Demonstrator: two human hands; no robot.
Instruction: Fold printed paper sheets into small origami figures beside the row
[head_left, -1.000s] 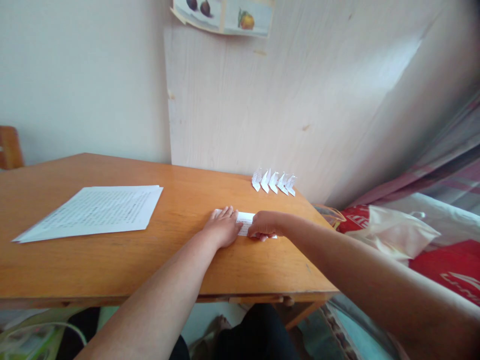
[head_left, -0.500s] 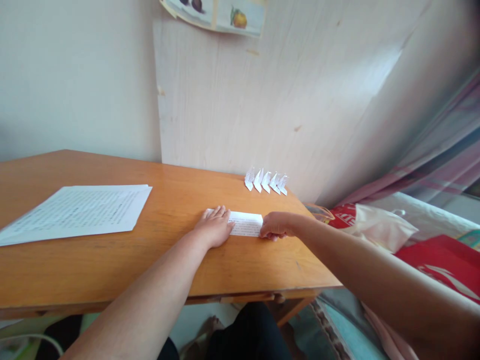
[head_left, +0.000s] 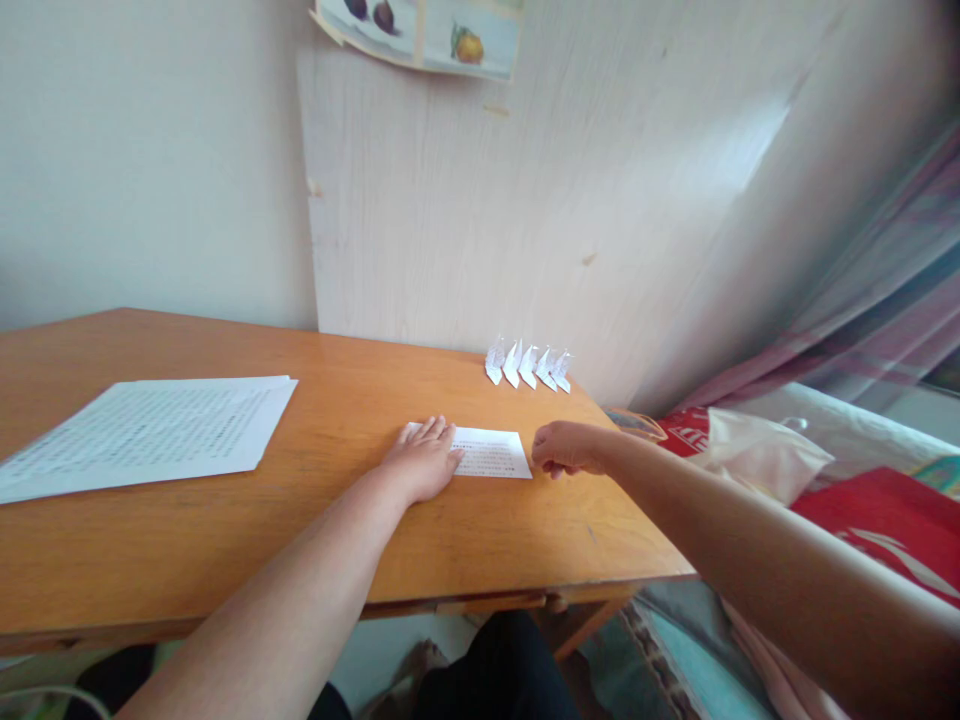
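Note:
A strip of printed white paper, longer than it is wide, lies flat on the wooden desk in front of me. My left hand rests palm down over its left end, fingers stretched out. Just beyond the paper's right end is my right hand, its fingers curled in a loose fist. A narrow gap separates it from the paper, and I see nothing in it. Behind the paper, several small folded paper pieces stand in a row near the wall.
A stack of printed sheets lies on the desk to the left. Beyond the desk's right edge are a red bag and a whitish cloth bag. Fruit pictures hang on the wall behind.
My right hand has come off the paper's right edge and moved slightly right. The paper's right end is now uncovered. My left hand stays on the left end.

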